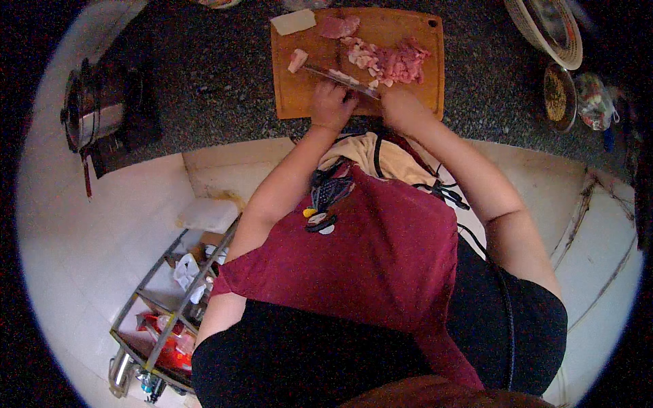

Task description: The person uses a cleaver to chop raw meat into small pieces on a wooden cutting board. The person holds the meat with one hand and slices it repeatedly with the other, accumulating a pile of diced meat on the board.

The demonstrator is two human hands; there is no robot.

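A wooden cutting board (pixel 301 99) lies on the counter in front of me. My right hand (pixel 405 109) grips a knife (pixel 357 89) by its handle, and the blade slants up and left across the board. Close by the near side of the blade, my left hand (pixel 332 104) rests with curled fingers; what lies under them is hidden. A strip of pale meat (pixel 343 76) lies along the blade's far side. Near the tip is a small chunk of meat (pixel 297 60). Cut raw meat (pixel 403 61) is heaped at the right, behind a larger meat piece (pixel 341 26) and a whitish slab (pixel 293 22).
A dark stone counter (pixel 214 76) surrounds the board. At the left stands a dark pan-like vessel (pixel 97 112). At the right are a woven-looking basket (pixel 566 46), a bowl of yellowish bits (pixel 557 97) and a plastic bag (pixel 596 102). Below left is a shelf rack (pixel 153 316).
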